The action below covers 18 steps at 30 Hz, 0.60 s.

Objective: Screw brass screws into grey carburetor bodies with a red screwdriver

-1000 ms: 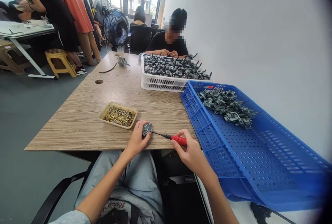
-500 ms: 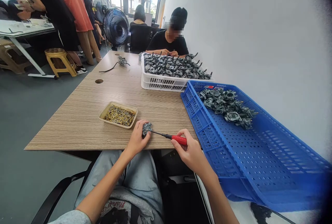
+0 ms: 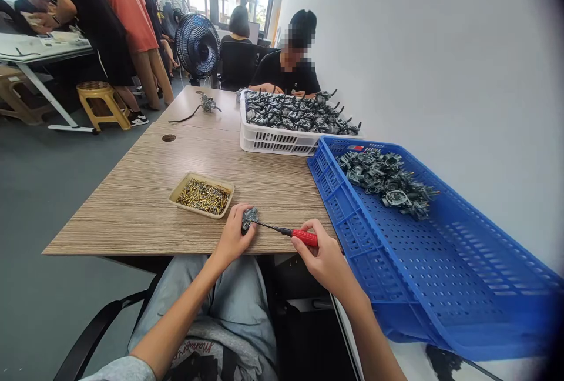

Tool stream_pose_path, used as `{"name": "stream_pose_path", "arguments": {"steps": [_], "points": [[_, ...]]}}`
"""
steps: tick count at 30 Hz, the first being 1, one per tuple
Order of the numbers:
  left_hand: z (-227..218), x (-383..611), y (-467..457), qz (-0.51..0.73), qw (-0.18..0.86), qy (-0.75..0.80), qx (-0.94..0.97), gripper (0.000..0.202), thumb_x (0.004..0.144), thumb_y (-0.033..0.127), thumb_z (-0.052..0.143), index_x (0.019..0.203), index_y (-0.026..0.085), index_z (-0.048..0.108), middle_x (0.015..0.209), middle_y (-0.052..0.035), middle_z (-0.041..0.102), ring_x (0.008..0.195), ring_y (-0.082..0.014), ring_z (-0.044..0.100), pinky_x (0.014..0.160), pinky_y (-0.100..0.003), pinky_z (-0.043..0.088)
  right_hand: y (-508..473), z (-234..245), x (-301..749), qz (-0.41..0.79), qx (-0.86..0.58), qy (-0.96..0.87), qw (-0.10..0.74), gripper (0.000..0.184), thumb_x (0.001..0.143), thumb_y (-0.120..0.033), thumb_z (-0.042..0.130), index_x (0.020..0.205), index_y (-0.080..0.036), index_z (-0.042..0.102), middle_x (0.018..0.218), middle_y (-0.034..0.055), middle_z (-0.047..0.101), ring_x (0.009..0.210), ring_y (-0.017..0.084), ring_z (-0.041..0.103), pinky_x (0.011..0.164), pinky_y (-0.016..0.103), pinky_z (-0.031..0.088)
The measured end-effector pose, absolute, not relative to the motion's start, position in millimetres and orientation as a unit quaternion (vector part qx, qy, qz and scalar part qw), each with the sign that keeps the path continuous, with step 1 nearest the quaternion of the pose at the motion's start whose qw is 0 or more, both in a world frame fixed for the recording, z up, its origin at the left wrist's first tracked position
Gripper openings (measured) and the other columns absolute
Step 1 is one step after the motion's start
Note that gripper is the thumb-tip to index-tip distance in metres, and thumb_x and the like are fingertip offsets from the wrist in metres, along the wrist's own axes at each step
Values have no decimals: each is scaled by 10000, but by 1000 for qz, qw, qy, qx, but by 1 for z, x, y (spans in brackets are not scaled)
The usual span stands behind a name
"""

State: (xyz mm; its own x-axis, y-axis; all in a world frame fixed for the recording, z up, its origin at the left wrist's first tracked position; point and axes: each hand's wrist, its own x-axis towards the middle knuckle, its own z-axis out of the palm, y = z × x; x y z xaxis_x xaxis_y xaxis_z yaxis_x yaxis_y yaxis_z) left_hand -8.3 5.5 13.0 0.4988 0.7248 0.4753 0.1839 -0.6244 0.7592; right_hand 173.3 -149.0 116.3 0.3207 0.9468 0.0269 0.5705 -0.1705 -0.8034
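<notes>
My left hand (image 3: 235, 233) is closed around a small grey metal carburetor body (image 3: 250, 217), steadying it on the table near the front edge. In my right hand (image 3: 324, 254) is a screwdriver (image 3: 305, 237) with a red handle and a thin dark shaft. Its tip reaches the right side of the carburetor body; the exact contact point is too small to make out. Just beyond my left hand sits a shallow cream tray (image 3: 174, 201) holding many small brass-coloured pieces (image 3: 203, 194).
A blue crate (image 3: 374, 263) with metal carburetor bodies (image 3: 388, 175) stands at the right. Behind it is a white basket (image 3: 277, 144) heaped with carburetors. One carburetor with a black tube (image 3: 208, 103) lies far left on the table (image 3: 132, 210). A person (image 3: 288, 72) sits opposite.
My hands, the screwdriver and the carburetor body stay almost exactly where they were. The person opposite has shifted their hands slightly, and people at the far left have moved a little.
</notes>
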Motion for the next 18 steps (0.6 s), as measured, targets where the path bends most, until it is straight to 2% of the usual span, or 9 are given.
{"name": "stream_pose_path", "arguments": {"steps": [18], "points": [[11,-8,6,411,327,291,800,399,925,206,541,1316,223,462,1314,-118,510,1289,-249,486,1135,-434,390,-148,116,174,249,-724,-529,365,237,956,-467,561,955,-253,461,632,-59,516,532,153,483,531,262,324]]}}
